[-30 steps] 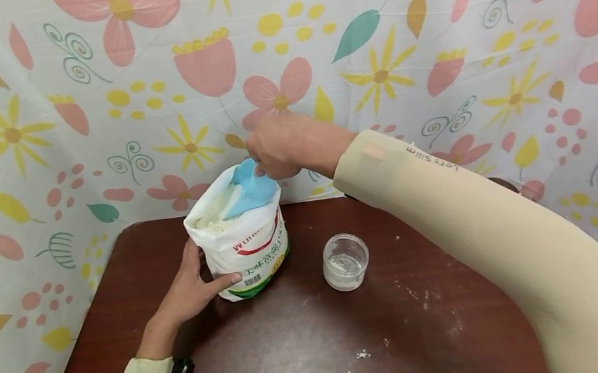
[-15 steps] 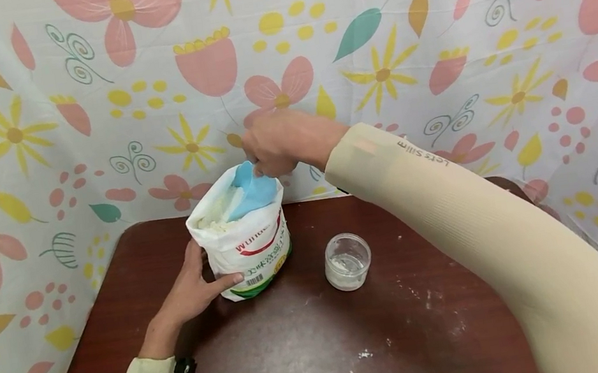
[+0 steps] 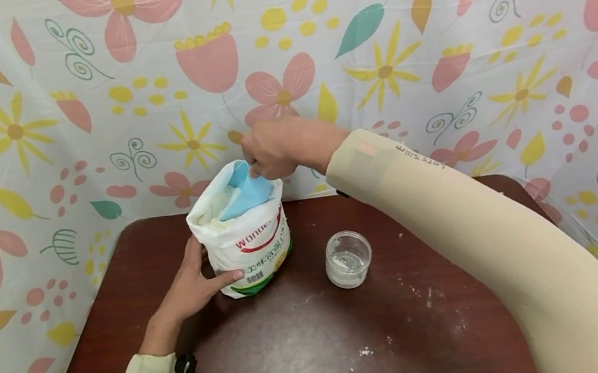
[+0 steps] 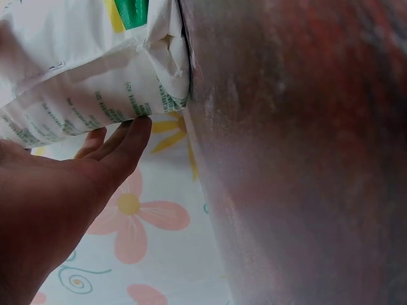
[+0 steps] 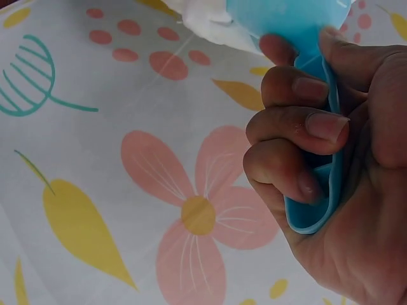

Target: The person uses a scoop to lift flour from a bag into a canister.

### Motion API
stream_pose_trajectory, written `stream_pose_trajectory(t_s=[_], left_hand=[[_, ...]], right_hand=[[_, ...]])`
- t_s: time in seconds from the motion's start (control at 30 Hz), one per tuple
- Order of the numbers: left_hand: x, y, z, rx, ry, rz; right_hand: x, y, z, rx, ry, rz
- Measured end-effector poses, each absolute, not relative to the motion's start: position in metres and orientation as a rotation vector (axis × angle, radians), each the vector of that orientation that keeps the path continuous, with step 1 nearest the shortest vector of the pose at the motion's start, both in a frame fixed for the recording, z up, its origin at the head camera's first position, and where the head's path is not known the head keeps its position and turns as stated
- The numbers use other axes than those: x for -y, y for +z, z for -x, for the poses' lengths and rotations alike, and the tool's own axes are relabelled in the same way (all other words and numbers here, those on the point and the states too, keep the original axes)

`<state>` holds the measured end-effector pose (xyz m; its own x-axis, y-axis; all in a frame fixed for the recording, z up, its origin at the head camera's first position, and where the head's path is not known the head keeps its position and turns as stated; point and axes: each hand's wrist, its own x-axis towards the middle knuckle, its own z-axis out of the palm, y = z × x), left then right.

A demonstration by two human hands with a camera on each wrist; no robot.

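A white printed flour bag [image 3: 247,252] stands with its mouth folded open, full of pale flour [image 3: 215,210]. My left hand [image 3: 189,287] rests against its near left side, thumb laid along the front and straight fingers on the side. In the left wrist view those fingertips [image 4: 141,124] touch the bag's printed panel. My right hand [image 3: 273,148] grips a light blue scoop [image 3: 254,194] from above, its bowl partly inside the bag. The right wrist view shows the fingers curled round the scoop's hollow handle [image 5: 332,184]. A clear round jar [image 3: 348,259] stands right of the bag.
The dark red-brown table [image 3: 278,357] carries white powder specks [image 3: 365,352] near the front and faint smears at right. A flower-printed curtain [image 3: 276,35] hangs right behind the table and along its sides. My right forearm reaches across over the table's right half.
The scoop has shifted slightly lower in the bag's mouth, with my right hand still gripping it. My left hand stays against the bag, and the jar has not moved.
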<state>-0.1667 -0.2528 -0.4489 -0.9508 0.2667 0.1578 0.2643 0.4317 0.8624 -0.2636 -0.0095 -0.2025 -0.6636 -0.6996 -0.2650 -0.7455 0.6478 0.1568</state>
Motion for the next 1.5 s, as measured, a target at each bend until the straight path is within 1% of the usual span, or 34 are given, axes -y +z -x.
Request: stream_pose_trajectory(t_s=[0.13, 0.63, 1.17, 1.4, 1.5], left_hand=[[0.253, -0.448, 0.167, -2.66, 1.603, -0.491], [0.253, -0.446, 0.166, -2.655, 1.597, -0.479], [0.252, -0.449, 0.164, -2.664, 1.57, -0.517], [0.25, -0.449, 0.164, -2.657, 1.583, -0.527], [0.251, -0.449, 0.165, -2.66, 1.578, -0.519]], right_hand=[[0.009, -0.204, 0.264, -2.664, 0.344, 1.209], [0.005, -0.213, 0.262, -2.655, 0.25, 1.149], [-0.007, -0.22, 0.261, -2.717, 0.217, 1.261], [-0.014, -0.212, 0.263, -2.724, 0.21, 1.238], [-0.017, -0.208, 0.263, -2.723, 0.197, 1.275]])
